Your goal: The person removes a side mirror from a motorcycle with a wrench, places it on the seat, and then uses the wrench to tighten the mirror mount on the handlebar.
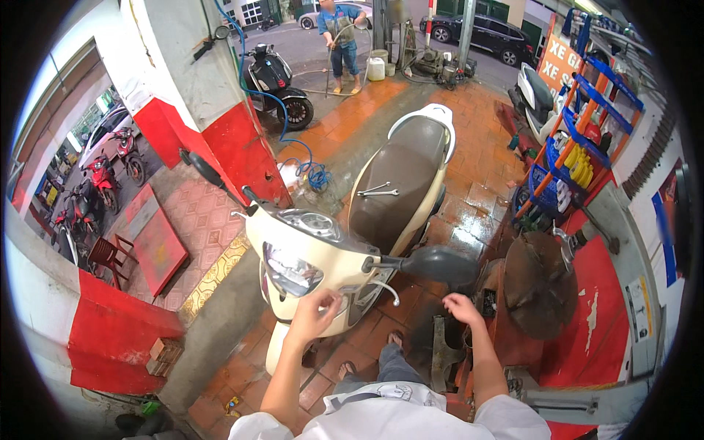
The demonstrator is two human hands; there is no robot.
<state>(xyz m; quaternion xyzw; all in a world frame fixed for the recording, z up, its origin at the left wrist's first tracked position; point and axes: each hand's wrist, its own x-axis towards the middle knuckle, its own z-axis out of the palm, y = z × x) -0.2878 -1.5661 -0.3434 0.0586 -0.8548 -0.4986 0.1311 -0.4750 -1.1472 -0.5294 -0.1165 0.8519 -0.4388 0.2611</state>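
Note:
A cream scooter [286, 233] with a brown seat [396, 158] stands before me, two wrenches [378, 191] lying on the seat. My left hand [317, 314] is by the front panel below the headlight [292, 270], fingers loosely curled; whether it touches the panel is unclear. My right hand [462, 309] hangs below the black right mirror [436, 265], right of the curved brake lever [389, 286], fingers slightly bent and apart, with nothing visible in them.
A worker [339, 48] holds a hose near parked scooters [286, 99]. A blue hose [315, 176] lies coiled on wet tiles. Right are a blue-orange rack [565, 147] and rusty metal equipment [539, 286]. A red ramp [150, 238] and chair [106, 253] are left.

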